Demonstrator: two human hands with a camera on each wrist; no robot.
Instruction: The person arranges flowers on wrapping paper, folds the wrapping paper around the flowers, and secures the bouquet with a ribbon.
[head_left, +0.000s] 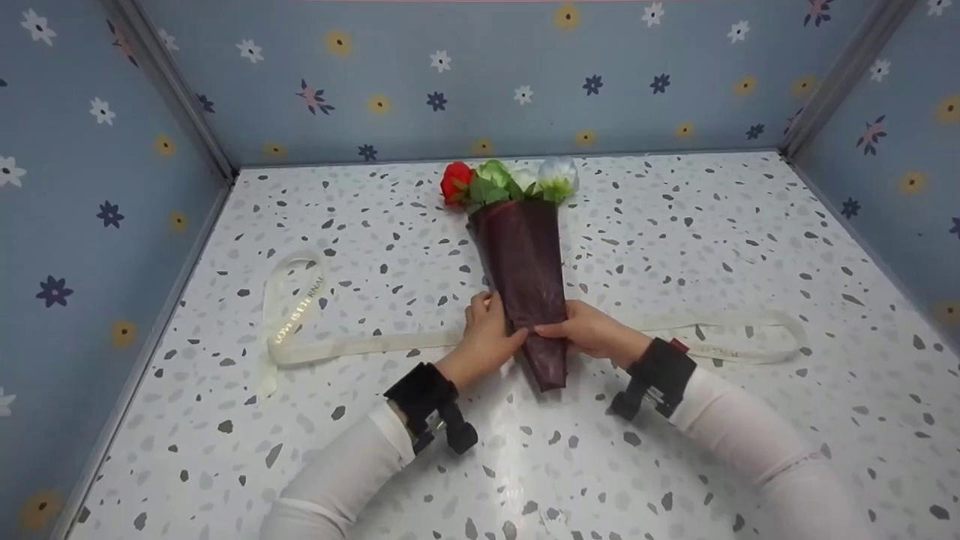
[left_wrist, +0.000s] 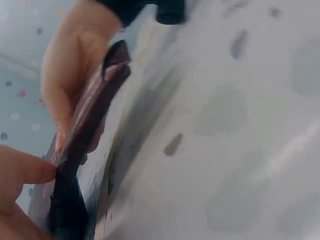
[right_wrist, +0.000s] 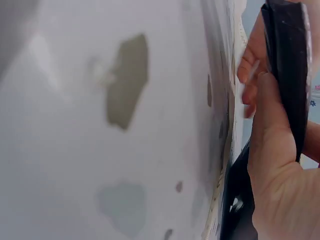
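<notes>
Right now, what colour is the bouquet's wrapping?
The wrapping is dark maroon; the head view shows it best.

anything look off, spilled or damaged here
Nothing stands out: no spill or damage shows. The ribbon lies loosely looped at both ends, and the wrapped bouquet, held by the left hand and right hand, shows no tear.

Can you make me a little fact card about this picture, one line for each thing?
Flowers: red rose, green flower, white flower, pale blue flower
Wrapped in: burgundy wrapper
Left grip: holds wrapper's left side
Right grip: holds its right side
Ribbon: cream ribbon with lettering, stretching out on both sides
Table: white speckled tabletop
Walls: blue flower-patterned walls
</notes>
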